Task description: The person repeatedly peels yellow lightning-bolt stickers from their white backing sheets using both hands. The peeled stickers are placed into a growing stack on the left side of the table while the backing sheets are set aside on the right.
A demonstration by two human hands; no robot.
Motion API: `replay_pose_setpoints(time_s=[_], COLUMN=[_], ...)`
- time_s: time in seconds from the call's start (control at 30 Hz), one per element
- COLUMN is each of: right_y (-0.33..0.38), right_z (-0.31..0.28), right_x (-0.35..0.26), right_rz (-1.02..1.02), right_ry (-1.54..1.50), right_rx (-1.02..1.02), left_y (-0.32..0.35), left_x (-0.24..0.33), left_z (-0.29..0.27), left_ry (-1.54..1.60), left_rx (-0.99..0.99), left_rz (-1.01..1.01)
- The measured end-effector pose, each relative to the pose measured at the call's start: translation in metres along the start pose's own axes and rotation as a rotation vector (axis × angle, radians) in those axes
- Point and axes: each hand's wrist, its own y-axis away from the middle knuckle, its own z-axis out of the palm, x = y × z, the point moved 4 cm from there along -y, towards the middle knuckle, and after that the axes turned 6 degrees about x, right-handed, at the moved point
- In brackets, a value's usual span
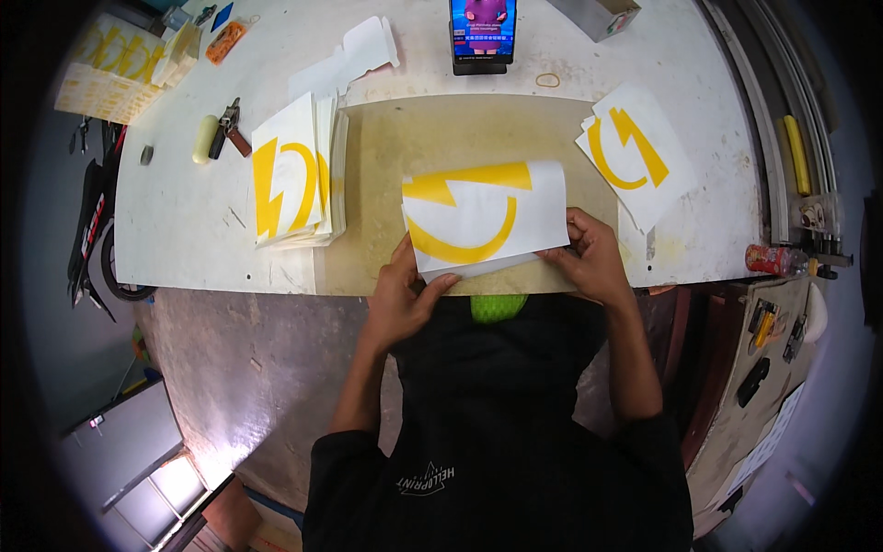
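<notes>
A white sheet (538,207) printed with a yellow bolt and arc is bent over at its far side, above the front edge of the table. My left hand (405,293) pinches its near left corner, thumb on top. At the near right corner, my right hand (593,259) grips the same sheet between thumb and fingers. Under the sheet lies a tan mat (377,138). To the left stands a thick stack of similar printed sheets (292,175). On the right, a few more printed sheets (667,138) lie loosely overlapped.
A phone (483,32) stands upright at the back, near a cardboard box (598,14). Far left are bundled printed sheets (110,69), a cutter-like tool (230,129) and a pale yellow roll (205,138). A bottle (773,259) lies at the right edge.
</notes>
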Motion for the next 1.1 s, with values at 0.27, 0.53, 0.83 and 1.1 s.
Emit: replay_pose_setpoints(time_s=[0.27, 0.53, 0.83, 1.1], right_y=[0.006, 0.010, -0.011, 0.043], right_z=[-0.002, -0.008, 0.006, 0.034], right_x=[-0.003, 0.009, 0.007, -0.020], right_rz=[-0.170, -0.056, -0.032, -0.704], right_ry=[0.042, 0.110, 0.031, 0.727], right_rx=[0.170, 0.142, 0.189, 0.439], left_y=[-0.027, -0.025, 0.012, 0.002], left_x=[-0.012, -0.003, 0.037, 0.020], left_z=[0.001, -0.015, 0.043, 0.060], left_ry=[-0.046, -0.316, -0.762, -0.835], left_rx=[0.177, 0.061, 0.394, 0.296], left_rz=[0.093, 0.356, 0.753, 0.616])
